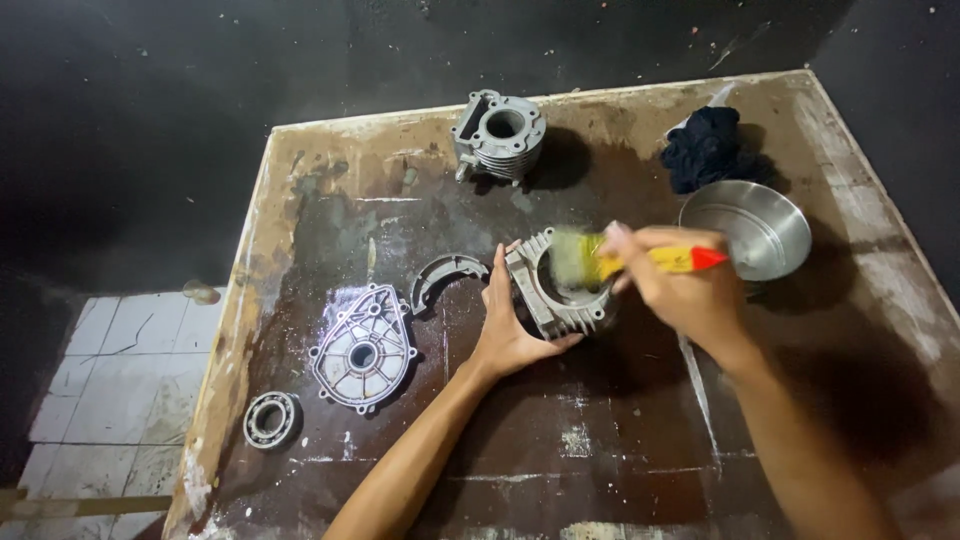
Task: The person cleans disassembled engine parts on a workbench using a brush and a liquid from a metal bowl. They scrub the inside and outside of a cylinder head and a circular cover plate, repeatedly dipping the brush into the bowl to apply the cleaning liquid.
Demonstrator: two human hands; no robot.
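In the head view, a finned, grey cast-metal engine cylinder [557, 290] lies tipped on its side near the middle of the worn, dark brown wooden table [600, 450], its bore facing up toward the camera. The left hand [510, 320] is curled partly closed round the cylinder's left flange, thumb underneath, bracing it. The right hand [680, 290] is closed round the yellow-and-red handle of a paintbrush [640, 260], whose pale bristles, blurred, sit at the mouth of the bore. The cylinder looks stiff and fairly heavy for its bulk, with thin fins that could dig into fingers and a wet or oily film likely to make it slippery, so the flat flange and outer wall seem the safest hold. Further left lie a curved grey brake shoe [445, 275], a silver teardrop-shaped cover plate [362, 348] and a steel ring bearing [272, 418]. At the far edge stand a second finned cylinder [498, 135], a dark blue rag [708, 148] and a shiny round steel bowl [748, 228].
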